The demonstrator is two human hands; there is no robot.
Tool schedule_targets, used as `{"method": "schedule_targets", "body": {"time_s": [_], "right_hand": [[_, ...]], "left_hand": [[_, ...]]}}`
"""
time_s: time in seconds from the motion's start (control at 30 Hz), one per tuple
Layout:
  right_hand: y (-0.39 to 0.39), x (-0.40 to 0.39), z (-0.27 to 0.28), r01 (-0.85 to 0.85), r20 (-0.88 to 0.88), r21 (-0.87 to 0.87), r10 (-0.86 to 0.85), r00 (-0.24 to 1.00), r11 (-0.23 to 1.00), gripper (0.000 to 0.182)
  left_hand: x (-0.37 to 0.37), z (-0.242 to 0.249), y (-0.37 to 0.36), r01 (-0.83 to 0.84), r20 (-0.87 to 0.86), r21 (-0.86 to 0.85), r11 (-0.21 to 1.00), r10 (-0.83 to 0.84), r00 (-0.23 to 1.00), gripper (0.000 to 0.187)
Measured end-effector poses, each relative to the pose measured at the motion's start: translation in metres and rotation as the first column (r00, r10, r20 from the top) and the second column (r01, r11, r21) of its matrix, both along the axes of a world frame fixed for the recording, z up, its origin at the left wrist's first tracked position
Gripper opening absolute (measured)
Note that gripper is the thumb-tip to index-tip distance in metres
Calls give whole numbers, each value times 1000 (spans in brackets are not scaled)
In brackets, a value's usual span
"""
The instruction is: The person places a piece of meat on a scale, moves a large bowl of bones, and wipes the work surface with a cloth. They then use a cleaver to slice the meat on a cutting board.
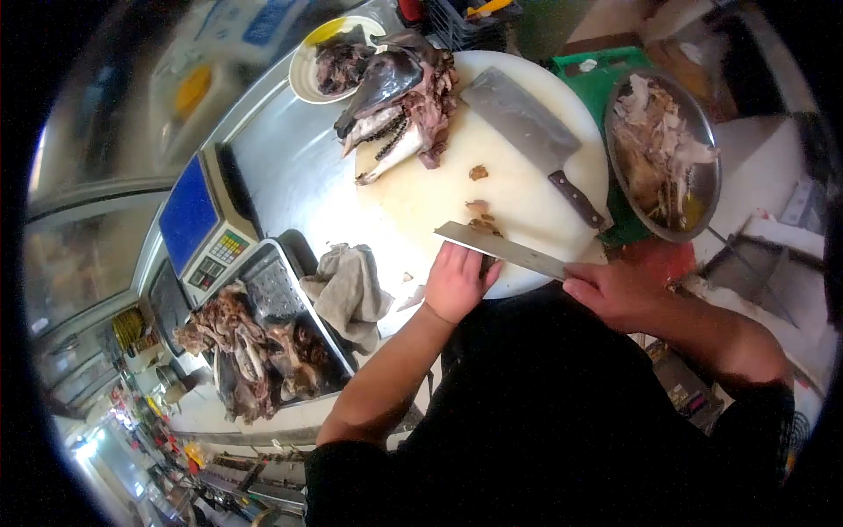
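My right hand [601,292] is wrapped round the handle of a cleaver [505,249], whose blade points left over the near edge of the round white cutting board [413,206]. Just below the blade, my left hand [457,281] has its fingers bent together against something dark that I cannot make out. Small brown meat pieces [478,211] lie on the board beyond the blade. A second cleaver [522,119] rests flat at the board's right. Towards the far left of the board sits a dark animal head [399,97] with its toothed jaws showing.
A bowl [303,70] of dark meat stands at the back. On the right, a metal bowl [713,189] holds pale meat. At left are a scale [219,230], a grey cloth [344,294] and a metal tray [272,285] with meat pieces.
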State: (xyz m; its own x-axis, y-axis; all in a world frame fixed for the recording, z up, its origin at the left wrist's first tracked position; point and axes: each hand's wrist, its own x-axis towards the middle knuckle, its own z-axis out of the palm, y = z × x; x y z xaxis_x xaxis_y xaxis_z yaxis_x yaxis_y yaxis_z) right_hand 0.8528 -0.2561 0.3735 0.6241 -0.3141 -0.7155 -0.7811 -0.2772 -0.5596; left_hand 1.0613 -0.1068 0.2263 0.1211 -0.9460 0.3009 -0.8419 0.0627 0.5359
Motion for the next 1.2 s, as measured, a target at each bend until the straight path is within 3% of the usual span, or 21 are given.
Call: {"method": "schedule_targets", "body": {"time_s": [0.27,0.37,0.43,0.6,0.67,0.77,0.83,0.93,1.2], "right_hand": [[-10,25,-27,-42,45,86,38,998,995,47],[-7,40,-42,-66,48,32,64,997,997,47],[-3,53,-52,-36,157,-27,40,987,999,48],[6,72,-90,-42,229,-120,69,971,992,47],[4,71,-86,-21,252,-142,57,966,990,47],[-8,52,-60,-9,251,-7,11,968,1000,46],[-5,26,-24,-44,107,-1,44,993,999,47],[0,2,7,14,-25,7,-14,1000,1000,47],[-7,18,-18,-39,24,21,38,999,999,49]], "left_hand": [[1,8,-3,-13,-26,23,1000,14,1000,39],[2,8,-3,-6,-21,-5,1000,6,1000,41],[2,8,-3,-3,-43,19,1000,4,999,42],[0,2,1,-13,-2,-1,1000,13,1000,42],[0,7,-1,-14,23,-34,999,15,1000,42],[-1,11,-3,-24,-23,-53,998,22,999,42],[-2,6,0,-38,-15,32,999,38,999,42],[-1,1,0,-14,-10,-13,1000,14,1000,42],[0,4,-2,-13,-14,14,1000,13,1000,43]]}}
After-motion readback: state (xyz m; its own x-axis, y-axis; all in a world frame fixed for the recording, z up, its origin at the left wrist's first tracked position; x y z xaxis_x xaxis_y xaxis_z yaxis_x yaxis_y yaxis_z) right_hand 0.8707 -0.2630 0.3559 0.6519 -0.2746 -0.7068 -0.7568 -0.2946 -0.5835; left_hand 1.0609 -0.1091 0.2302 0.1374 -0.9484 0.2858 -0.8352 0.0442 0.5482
